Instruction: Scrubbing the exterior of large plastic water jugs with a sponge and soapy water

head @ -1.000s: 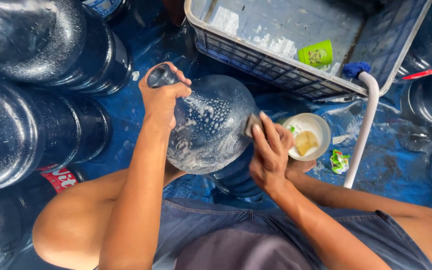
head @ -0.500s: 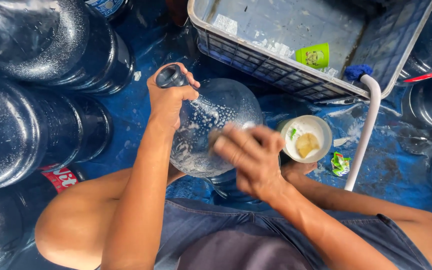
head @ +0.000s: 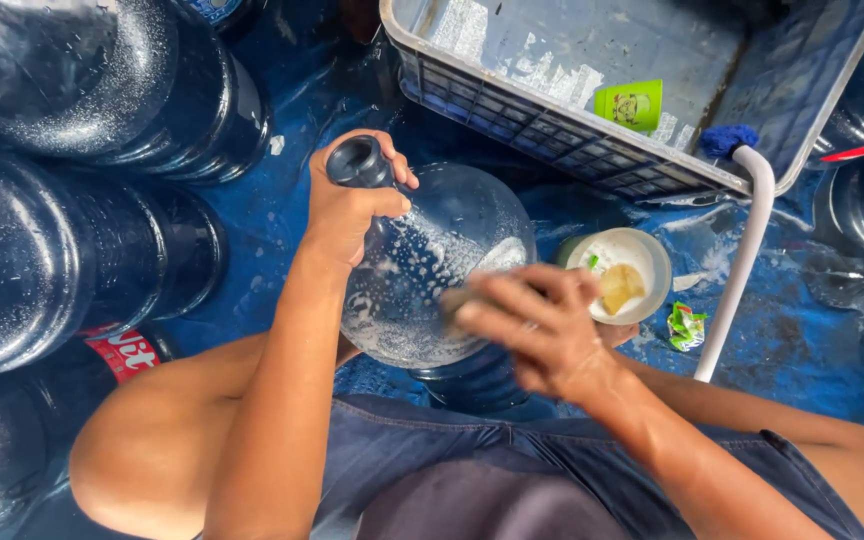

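Observation:
A large clear water jug (head: 432, 270), soapy and wet, lies tilted between my knees. My left hand (head: 347, 205) grips its dark neck at the top. My right hand (head: 532, 325), blurred by motion, presses a small scrub pad (head: 457, 300) against the jug's lower right side. Suds streak the jug's wall. The pad is mostly hidden under my fingers.
A small white bowl (head: 642, 255) with a yellowish soap piece sits right of the jug. A white hose (head: 742, 260) runs past it. A grey crate (head: 592, 150) holding a green cup (head: 630, 104) stands behind. Several big blue jugs (head: 62, 260) are stacked left.
My right hand has slid from the jug's right edge leftward and down across its side, scrubbing. My left hand has kept its hold on the neck.

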